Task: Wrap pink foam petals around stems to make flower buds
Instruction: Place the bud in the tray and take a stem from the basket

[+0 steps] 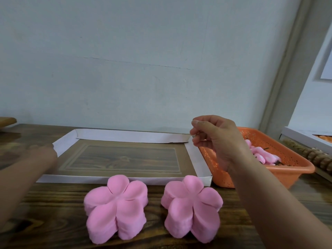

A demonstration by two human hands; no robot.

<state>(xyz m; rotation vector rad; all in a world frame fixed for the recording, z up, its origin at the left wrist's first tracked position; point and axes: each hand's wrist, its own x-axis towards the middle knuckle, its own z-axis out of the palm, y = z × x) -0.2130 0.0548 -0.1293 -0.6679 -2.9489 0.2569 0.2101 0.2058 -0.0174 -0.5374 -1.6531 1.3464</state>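
Observation:
Two stacks of pink foam flower-shaped petals stand on the wooden table near me, the left stack (115, 207) and the right stack (192, 205). My right hand (217, 141) hovers above the right end of a shallow white cardboard tray (133, 136), between it and an orange basket (294, 169). Its fingers are loosely curled and I see nothing in them. My left hand (42, 155) is blurred, low over the table at the tray's left edge, with fingers reaching out flat. Finished pink buds (258, 155) with dark stems lie in the basket.
The cardboard tray has a bare wood-grain bottom. A carved wooden stick (312, 155) lies right of the basket, beside a white box (305, 139). A wooden object (7, 121) sits at the far left. A pale wall rises just behind the table.

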